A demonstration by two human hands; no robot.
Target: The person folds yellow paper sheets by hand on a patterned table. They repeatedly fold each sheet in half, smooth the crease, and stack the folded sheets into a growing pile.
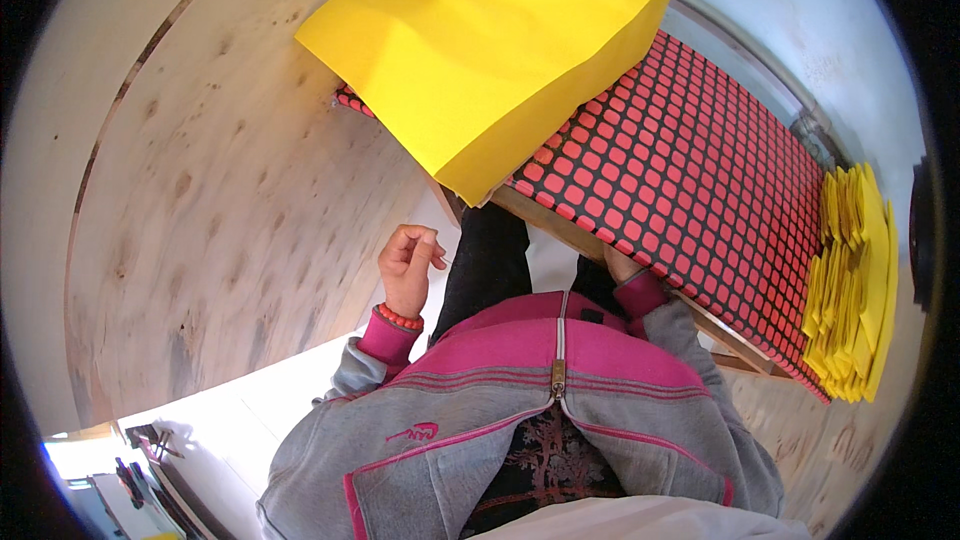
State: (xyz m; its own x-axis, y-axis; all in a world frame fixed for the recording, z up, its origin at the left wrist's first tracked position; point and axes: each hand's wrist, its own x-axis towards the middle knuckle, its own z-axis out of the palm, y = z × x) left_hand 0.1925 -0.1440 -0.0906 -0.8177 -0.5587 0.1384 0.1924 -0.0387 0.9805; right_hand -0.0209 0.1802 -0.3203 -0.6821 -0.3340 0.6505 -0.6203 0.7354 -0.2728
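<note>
My left hand (408, 260) is raised beside the plywood, with a red beaded bracelet on its wrist. Its fingers are curled in with the thumb against them; whether a small thing is pinched there I cannot make out. My right hand (622, 266) is mostly hidden below the near edge of the table (690, 155), which has a red-and-black patterned cover. On the table's left end lies a large yellow slab-like piece (470, 50), smooth on top with a thick side face, its near corner jutting over the edge. Neither hand touches it visibly.
A tall plywood panel (230, 190) stands along the left. Several folded yellow pieces (850, 290) are stacked upright at the table's right end. A pipe (740, 40) runs along the pale wall behind. White floor (235, 420) shows at the lower left.
</note>
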